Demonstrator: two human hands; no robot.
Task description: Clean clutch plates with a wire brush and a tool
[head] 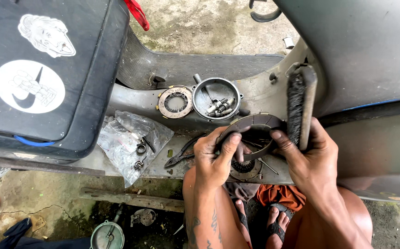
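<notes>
My left hand (pixel 216 157) grips a curved brown brake shoe (pixel 254 124) by its left end, thumb over the rim. My right hand (pixel 308 157) holds a wooden brush with dark bristles (pixel 299 106) upright, its bristles facing the right end of the shoe. A toothed gear part (pixel 243 167) lies under the shoe on the scooter's grey footboard ledge (pixel 130 99). Both hands are above my knees, and my sandalled feet show below.
A round metal cover holding bolts (pixel 217 98) and a ring-shaped plate (pixel 175 102) rest on the ledge. Pliers (pixel 181 154) and a clear plastic bag with small parts (pixel 133 140) lie left of my hands. A black seat with stickers (pixel 43 74) fills the upper left. Another round cover (pixel 107 236) lies on the ground.
</notes>
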